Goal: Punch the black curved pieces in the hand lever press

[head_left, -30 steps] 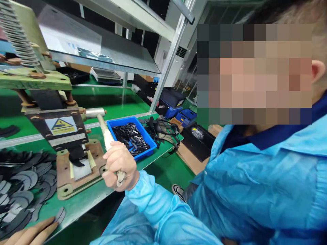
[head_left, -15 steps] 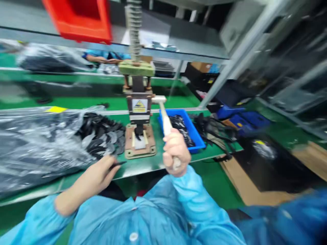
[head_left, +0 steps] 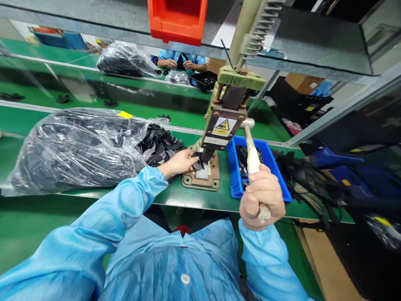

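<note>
My left hand [head_left: 181, 162] pinches a flat black curved piece [head_left: 197, 161] over the base plate [head_left: 214, 174] of a hand press [head_left: 219, 127], just under its ram. Wrapped round the pale lever handle [head_left: 251, 152] of the press is my right hand [head_left: 263, 196]. The lever slants down toward me from the press's right side. Left of the base, a pile of black curved pieces [head_left: 158, 144] spills from a clear plastic bag [head_left: 81, 150]. My fingers cover part of the held piece.
A blue bin [head_left: 283, 184] with dark parts stands right of the press, beside black straps [head_left: 308, 184]. An orange bin [head_left: 178, 25] hangs over the shelf edge above. Across the bench, another person's hands [head_left: 180, 64] are at work.
My left hand has moved from the bench's front edge to the press base, bringing the black piece under the ram. My right hand stays on the lever. The view has shifted left.
</note>
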The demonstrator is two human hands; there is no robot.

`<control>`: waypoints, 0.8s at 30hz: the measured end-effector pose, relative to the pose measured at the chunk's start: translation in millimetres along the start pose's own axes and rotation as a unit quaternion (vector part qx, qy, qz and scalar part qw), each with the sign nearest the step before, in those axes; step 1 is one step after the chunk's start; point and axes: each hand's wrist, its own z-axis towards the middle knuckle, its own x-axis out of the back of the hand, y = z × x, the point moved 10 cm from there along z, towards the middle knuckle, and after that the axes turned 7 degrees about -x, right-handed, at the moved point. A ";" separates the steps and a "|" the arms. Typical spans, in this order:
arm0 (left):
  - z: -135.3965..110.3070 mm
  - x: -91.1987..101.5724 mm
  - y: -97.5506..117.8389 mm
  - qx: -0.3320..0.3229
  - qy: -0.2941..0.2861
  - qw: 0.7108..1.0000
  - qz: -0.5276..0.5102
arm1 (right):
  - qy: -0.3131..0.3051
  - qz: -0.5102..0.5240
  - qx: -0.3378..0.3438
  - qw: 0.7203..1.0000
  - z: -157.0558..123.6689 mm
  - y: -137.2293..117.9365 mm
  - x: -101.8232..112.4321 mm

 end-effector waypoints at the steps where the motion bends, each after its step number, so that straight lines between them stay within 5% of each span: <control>1: 2.2 -2.4 1.0 0.001 -0.007 1.000 -0.004 | 0.003 0.001 0.005 1.000 0.3 -0.8 0.0; 9: 6.2 9.1 -11.5 0.027 -0.003 0.999 -0.040 | 0.006 -0.014 0.008 1.000 0.8 -1.7 -0.5; 15: 13.4 6.6 -8.8 -0.031 -0.020 0.999 0.039 | -0.005 -0.007 -0.003 1.000 1.0 -3.3 -0.7; 24: 25.3 2.1 -6.9 -0.019 -0.116 0.993 -0.002 | -0.013 -0.005 -0.004 1.000 0.0 -2.7 -0.3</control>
